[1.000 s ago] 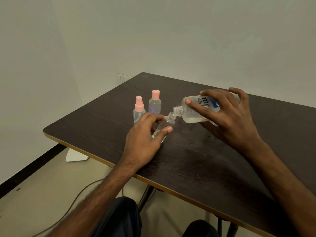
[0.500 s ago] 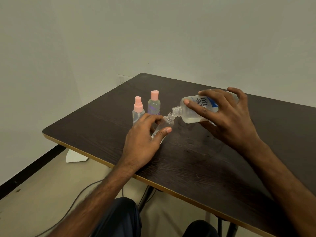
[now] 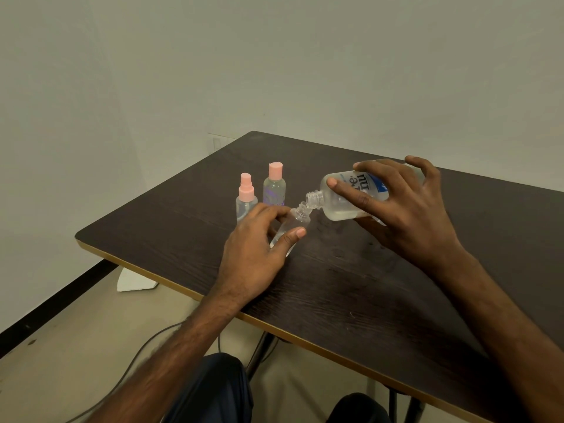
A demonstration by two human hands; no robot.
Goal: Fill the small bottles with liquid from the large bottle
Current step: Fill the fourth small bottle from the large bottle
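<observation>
My right hand [image 3: 406,209] grips the large clear bottle [image 3: 341,203], which is uncapped and tipped to the left, a little liquid pooled in its lower side. Its open neck sits just above the mouth of a small clear bottle [image 3: 294,222]. That small bottle is uncapped and leans to the right, held between the thumb and fingers of my left hand [image 3: 259,248]. Behind my left hand stand two capped small bottles: a spray bottle with a pink pump [image 3: 245,196] and a bottle with a pink cap [image 3: 274,187].
Everything sits on a dark wood-grain table [image 3: 351,285] with a light edge strip, set against pale walls. A cable [image 3: 143,349] runs over the floor below the table's left side, near a white object [image 3: 134,280].
Both hands and both bottles hold nearly the same pose. The large bottle has stayed tipped over the small bottle's mouth.
</observation>
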